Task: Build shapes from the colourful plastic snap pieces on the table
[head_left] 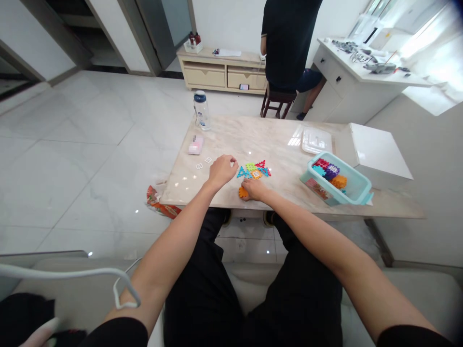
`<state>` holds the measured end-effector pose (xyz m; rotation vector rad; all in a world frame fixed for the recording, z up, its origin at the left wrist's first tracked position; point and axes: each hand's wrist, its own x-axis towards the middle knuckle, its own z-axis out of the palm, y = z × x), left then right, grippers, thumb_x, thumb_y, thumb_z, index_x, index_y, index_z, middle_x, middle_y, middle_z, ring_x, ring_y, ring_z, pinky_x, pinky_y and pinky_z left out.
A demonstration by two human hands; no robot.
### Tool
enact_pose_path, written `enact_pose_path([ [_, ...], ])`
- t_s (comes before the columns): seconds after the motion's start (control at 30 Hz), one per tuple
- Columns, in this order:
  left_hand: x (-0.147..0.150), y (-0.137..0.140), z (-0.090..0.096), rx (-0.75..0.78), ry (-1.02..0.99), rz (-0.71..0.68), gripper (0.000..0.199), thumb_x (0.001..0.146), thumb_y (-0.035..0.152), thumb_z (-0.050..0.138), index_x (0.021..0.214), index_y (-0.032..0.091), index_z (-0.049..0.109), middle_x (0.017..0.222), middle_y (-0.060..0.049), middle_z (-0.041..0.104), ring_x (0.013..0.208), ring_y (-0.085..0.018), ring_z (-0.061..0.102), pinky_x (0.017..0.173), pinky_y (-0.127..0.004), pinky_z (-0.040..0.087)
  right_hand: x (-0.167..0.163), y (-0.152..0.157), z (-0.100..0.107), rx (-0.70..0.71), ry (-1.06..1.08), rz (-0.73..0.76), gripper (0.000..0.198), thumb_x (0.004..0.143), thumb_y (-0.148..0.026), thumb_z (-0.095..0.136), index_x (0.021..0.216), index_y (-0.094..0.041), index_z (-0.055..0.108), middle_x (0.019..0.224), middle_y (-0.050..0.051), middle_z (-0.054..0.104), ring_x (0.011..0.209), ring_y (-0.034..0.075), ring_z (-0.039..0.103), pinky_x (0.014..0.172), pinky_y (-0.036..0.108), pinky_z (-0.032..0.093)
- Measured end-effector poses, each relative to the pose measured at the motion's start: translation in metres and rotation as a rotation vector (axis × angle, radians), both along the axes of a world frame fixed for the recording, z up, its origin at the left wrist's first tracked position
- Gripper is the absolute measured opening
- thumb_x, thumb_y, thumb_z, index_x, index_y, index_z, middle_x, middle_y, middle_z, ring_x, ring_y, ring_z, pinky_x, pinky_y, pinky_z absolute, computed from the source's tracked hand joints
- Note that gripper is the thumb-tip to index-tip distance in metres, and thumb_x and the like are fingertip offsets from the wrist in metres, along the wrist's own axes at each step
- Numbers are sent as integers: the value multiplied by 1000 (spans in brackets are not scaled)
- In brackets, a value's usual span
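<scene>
My right hand (pixel 254 190) rests low over the table near its front edge, fingers closed on an orange plastic building piece (pixel 242 193). To its left and a little farther back, my left hand (pixel 221 168) is held with curled fingers; whatever they may pinch is hidden. Just beyond my right hand lies a flat cluster of toothed pieces: a green square (pixel 250 166), a red triangle (pixel 261 164), a blue triangle (pixel 241 171) and an orange square (pixel 256 175) bearing a white printed marker. Two small white marker cards, one nearer (pixel 199 166) and one farther (pixel 208 160), lie left of my left hand.
On the marble-look table (pixel 246 137) stand a water bottle (pixel 202 112), a pink packet (pixel 196 144), a clear lid (pixel 317 140), a white box (pixel 379 152) and a teal bin (pixel 361 187) of colourful pieces. Beyond, a person (pixel 289 43) sits on a stool (pixel 278 99).
</scene>
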<state>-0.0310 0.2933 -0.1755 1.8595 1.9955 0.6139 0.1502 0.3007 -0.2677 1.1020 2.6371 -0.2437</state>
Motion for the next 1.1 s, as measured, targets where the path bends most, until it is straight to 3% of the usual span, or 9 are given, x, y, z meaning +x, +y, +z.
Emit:
enact_pose_path([
  [0.3,5,4,0,2,27,-34,24,97,31,63,109,22,82,121,-12,79,111,-32,72,99,-40,53,-2,7,-7,28,69,16,48,89,-46,82,121,-11,75,127,20,72,117,34,70,96,37,55],
  [0.63,8,11,-1,-38,111,-32,26,98,33,62,109,24,83,113,-9,81,108,-30,72,97,-36,53,-6,5,-1,38,66,5,53,87,-47,84,125,-10,74,130,22,71,118,35,68,95,39,56],
  [1.1,16,13,-7,-87,234,-89,29,101,35,59,116,26,82,122,-7,81,115,-28,72,102,-37,54,-9,-3,1,67,22,23,62,89,-49,85,132,-8,69,136,22,68,124,35,64,99,40,56],
])
